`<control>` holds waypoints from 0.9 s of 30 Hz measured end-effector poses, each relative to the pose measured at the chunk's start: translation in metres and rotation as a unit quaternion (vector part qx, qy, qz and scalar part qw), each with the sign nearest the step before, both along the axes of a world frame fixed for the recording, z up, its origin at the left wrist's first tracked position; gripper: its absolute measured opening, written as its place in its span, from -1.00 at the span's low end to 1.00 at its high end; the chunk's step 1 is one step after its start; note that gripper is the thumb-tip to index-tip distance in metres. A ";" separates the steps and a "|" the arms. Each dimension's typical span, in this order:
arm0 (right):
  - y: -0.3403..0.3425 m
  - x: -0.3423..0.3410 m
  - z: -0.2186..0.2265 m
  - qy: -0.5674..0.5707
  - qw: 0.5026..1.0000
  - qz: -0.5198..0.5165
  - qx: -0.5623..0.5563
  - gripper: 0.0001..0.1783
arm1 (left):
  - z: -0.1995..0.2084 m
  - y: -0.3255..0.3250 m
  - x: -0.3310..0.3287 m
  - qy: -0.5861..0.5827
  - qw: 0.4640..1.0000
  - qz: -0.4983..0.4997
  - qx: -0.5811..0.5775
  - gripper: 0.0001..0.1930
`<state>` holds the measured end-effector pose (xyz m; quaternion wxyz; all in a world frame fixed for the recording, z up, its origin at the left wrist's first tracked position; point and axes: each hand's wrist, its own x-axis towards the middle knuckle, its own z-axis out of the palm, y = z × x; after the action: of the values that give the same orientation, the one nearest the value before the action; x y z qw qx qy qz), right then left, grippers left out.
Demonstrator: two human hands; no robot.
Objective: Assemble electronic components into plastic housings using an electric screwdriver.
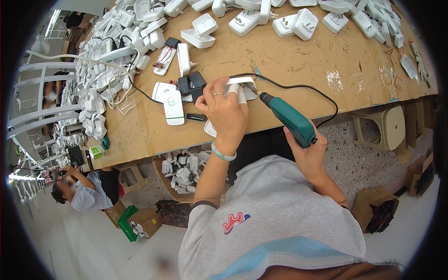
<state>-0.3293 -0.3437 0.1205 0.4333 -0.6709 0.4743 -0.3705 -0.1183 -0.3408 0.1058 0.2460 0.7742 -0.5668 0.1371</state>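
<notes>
My right hand is wrapped round the rear of a green electric screwdriver, whose tip points left into a white plastic housing. With its fingers closed on that housing, my left hand steadies it near the table's front edge. White coverings sit on some left fingertips. A black cord loops over the table behind the tool. Left of my left hand are black blocks, a white rounded cover and a small dark rectangular piece. What the tip touches inside the housing is too small to tell.
White housings are heaped on the table's left. White plug units line the far side. Below the front edge stands a carton of white parts. A beige stool is at right. Another person works at far left.
</notes>
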 end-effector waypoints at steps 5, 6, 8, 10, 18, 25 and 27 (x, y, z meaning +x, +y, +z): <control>-0.001 0.001 0.000 -0.002 1.000 0.002 -0.004 -0.77 | 0.000 0.000 0.000 0.001 1.000 0.004 0.012 -0.87; -0.002 0.001 0.001 0.001 1.000 0.006 -0.007 -0.77 | 0.001 0.000 -0.001 0.001 1.000 0.004 0.012 -0.87; -0.001 0.001 0.001 0.000 1.000 0.006 -0.005 -0.77 | 0.001 -0.001 -0.001 -0.001 1.000 0.006 0.013 -0.89; -0.001 0.000 0.001 -0.001 1.000 0.006 -0.003 -0.76 | 0.000 0.000 -0.001 -0.002 1.000 0.006 0.015 -0.89; -0.001 0.000 0.005 0.016 1.000 0.007 0.013 -0.78 | 0.000 -0.001 -0.002 0.001 1.000 0.006 0.010 -0.88; -0.001 -0.002 -0.002 0.014 1.000 0.006 -0.007 -0.75 | 0.002 -0.001 -0.003 -0.017 1.000 0.017 0.019 -0.90; -0.001 -0.002 0.000 0.017 1.000 0.011 -0.002 -0.75 | 0.002 -0.001 -0.003 -0.014 1.000 0.017 0.019 -0.90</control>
<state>-0.3317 -0.3444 0.1205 0.4282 -0.6830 0.4732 -0.3554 -0.1213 -0.3420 0.1074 0.2208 0.7863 -0.5594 0.1415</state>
